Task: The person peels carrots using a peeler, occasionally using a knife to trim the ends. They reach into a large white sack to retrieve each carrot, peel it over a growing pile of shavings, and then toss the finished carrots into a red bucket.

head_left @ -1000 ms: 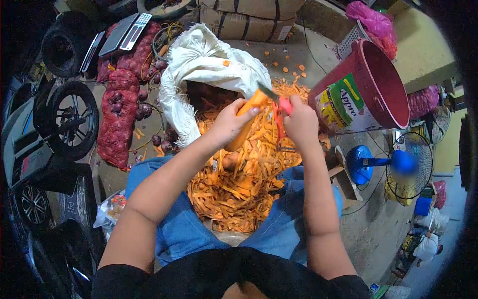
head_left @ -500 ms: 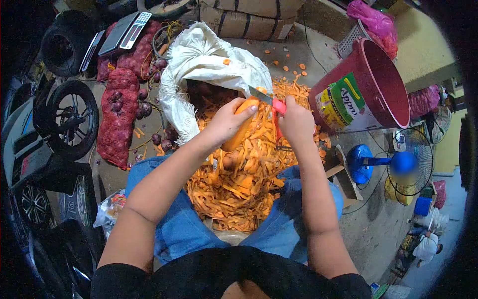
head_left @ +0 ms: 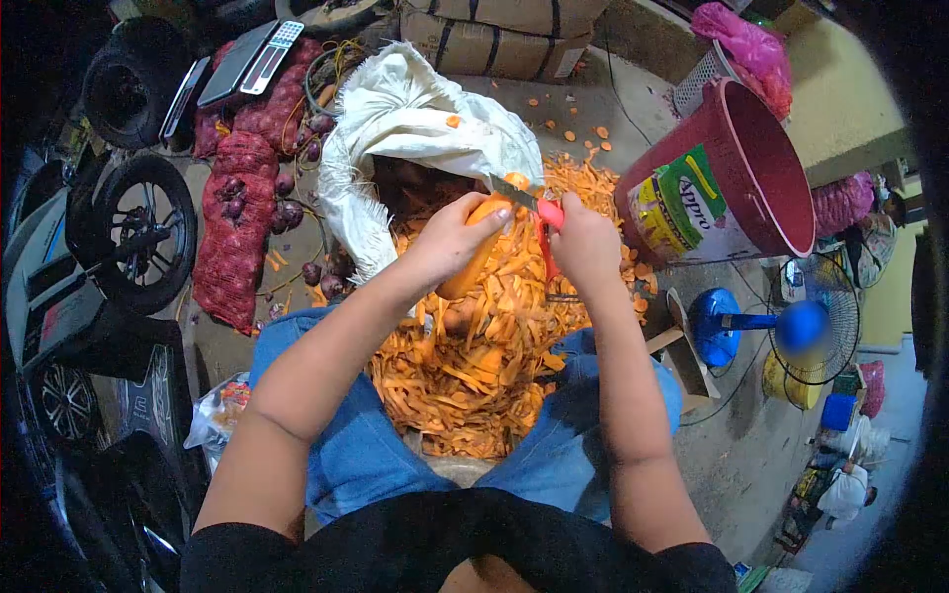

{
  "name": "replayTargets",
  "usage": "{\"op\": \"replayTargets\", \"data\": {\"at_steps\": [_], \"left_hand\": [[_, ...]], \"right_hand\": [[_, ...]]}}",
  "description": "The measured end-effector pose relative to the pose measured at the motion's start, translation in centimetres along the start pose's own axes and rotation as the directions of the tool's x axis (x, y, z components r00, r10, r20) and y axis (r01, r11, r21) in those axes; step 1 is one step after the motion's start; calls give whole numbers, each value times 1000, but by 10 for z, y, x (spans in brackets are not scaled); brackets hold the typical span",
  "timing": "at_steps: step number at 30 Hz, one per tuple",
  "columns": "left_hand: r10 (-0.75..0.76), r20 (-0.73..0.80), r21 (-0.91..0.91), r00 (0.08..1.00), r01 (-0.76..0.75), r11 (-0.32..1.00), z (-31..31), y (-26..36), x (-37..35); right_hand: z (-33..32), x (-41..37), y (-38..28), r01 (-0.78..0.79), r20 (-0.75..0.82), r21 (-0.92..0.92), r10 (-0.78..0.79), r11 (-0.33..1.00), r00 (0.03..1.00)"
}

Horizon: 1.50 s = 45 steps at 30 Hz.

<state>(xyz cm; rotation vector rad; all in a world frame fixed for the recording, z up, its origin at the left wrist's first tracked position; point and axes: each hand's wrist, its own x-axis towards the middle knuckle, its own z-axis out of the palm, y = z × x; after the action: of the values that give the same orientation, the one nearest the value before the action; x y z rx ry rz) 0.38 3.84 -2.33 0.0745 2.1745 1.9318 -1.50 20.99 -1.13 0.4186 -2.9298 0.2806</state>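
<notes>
As carrot [head_left: 475, 268] slants lengthwise away and rightward, left hand [head_left: 458, 237] wraps it, right hand [head_left: 587, 242] grips knife [head_left: 530, 202].

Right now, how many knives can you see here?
1: the pink-handled knife in the right hand, near the carrot in the left hand. Others could be hidden in the peelings. I can't identify the red thing below the right hand.

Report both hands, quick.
Left hand: closed, holding a carrot.
Right hand: closed, holding a pink-handled knife.
</notes>
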Motion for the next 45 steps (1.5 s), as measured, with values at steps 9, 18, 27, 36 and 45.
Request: {"op": "replayTargets", "data": {"at_steps": [9, 18, 27, 36, 45], "left_hand": [[-53, 20, -15, 998, 53, 998, 0, 4, -3], [-121, 31, -4, 992, 122, 993, -4, 5, -6], [-166, 265, -356, 950, 257, 898, -11, 14, -8], [-222, 263, -483, 939, 327, 812, -16, 11, 2], [-165, 311, -489, 936, 306, 817, -15, 10, 3]], "right_hand": [[-1, 3, -2, -163, 44, -1, 163, 987, 986], [8, 8, 16, -254, -13, -39, 254, 966, 967], [2, 9, 8, -212, 38, 95, 209, 973, 977], [4, -2, -11, -61, 111, 158, 44, 986, 993], [-1, -9, -18, 35, 178, 157, -63, 987, 982]]}}
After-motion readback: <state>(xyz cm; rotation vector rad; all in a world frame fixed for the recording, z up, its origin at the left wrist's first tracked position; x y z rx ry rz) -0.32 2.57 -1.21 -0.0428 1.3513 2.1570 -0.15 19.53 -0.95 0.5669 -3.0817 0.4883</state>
